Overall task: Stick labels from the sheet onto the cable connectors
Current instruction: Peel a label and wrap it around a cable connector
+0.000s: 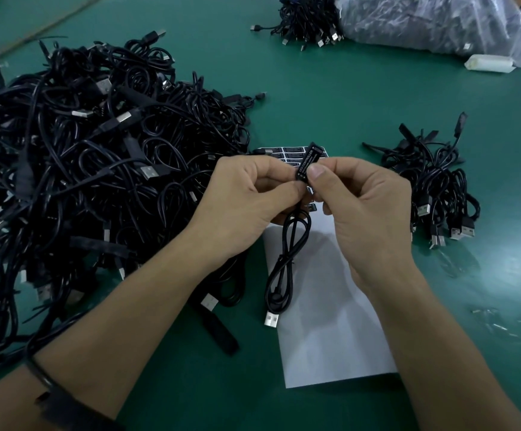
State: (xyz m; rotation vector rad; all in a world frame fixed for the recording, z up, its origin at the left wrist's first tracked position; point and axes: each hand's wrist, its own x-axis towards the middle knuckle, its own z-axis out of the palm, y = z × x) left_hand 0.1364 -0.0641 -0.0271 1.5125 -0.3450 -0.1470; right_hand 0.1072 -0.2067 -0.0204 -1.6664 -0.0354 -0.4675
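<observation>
Both hands hold one black cable connector [308,161] above the white label sheet [330,306]. A black label with white print lies along the connector's face. My left hand [250,203] pinches its lower end, and my right hand [362,197] presses a thumb on the label beside it. The connector's thin cable [287,262] hangs in a loop down to a silver USB plug [272,319] over the sheet. A few black labels [287,152] remain at the sheet's far end, partly hidden by my fingers.
A big tangled heap of black cables [91,169] fills the green table's left side. A smaller bunch of cables [436,191] lies to the right. Far back sit another cable bundle [309,23], a clear plastic bag [433,23] and a white block [489,63].
</observation>
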